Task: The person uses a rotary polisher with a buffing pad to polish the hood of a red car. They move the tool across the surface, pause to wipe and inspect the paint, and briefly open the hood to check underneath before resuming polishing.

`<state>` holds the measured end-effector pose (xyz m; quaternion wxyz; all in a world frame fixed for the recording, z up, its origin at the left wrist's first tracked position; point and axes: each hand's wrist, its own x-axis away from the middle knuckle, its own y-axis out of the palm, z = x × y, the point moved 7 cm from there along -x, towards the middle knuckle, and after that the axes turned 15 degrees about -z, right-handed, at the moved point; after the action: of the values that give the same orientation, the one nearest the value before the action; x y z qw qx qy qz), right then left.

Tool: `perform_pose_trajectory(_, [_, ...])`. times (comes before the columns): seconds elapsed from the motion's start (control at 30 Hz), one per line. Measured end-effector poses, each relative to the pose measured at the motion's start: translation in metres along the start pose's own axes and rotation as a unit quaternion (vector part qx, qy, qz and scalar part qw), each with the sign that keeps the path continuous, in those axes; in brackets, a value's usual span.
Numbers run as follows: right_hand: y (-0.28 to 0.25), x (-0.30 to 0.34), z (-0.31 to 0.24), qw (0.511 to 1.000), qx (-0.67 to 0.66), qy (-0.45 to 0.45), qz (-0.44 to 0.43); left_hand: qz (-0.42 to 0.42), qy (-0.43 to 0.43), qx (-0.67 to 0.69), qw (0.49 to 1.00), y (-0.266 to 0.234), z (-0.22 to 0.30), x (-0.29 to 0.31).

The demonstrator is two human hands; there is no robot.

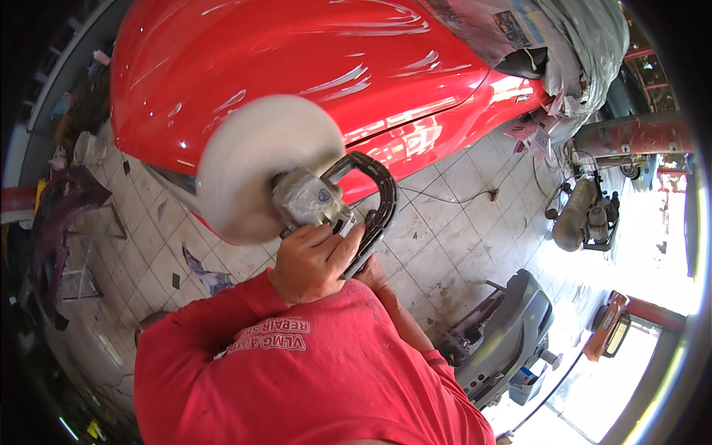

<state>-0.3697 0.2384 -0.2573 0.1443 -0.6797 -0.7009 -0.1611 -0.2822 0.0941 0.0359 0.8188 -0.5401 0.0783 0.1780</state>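
My left hand is closed around the metal body of a polisher, its fingers wrapped near the head. Most of my right hand is hidden behind the machine's black loop handle; it appears to grip the polisher from the rear. Motion blurs the round white polishing pad, which overlaps the front corner of a red car. Whether the pad touches the paint I cannot tell. White smears streak the hood beyond it.
Grey plastic sheeting covers the car at upper right. A cord lies across the tiled floor. An air compressor stands at right, a grey bumper at lower right, and a dark purple car panel at left.
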Motion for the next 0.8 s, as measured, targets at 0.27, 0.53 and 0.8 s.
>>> perform_pose_trajectory(0.27, [-0.086,0.068,-0.031,0.992,-0.042,0.04,0.11,-0.067,0.074,0.04,0.994,0.034,0.015,-0.11])
perform_pose_trajectory(0.53, [-0.201,0.09,-0.042,0.976,-0.13,0.072,0.161,-0.156,0.079,0.03,0.984,0.098,0.034,-0.304])
perform_pose_trajectory(0.8, [-0.257,0.099,-0.073,0.975,-0.135,0.152,0.092,-0.143,0.019,0.004,0.99,0.1,0.042,-0.346])
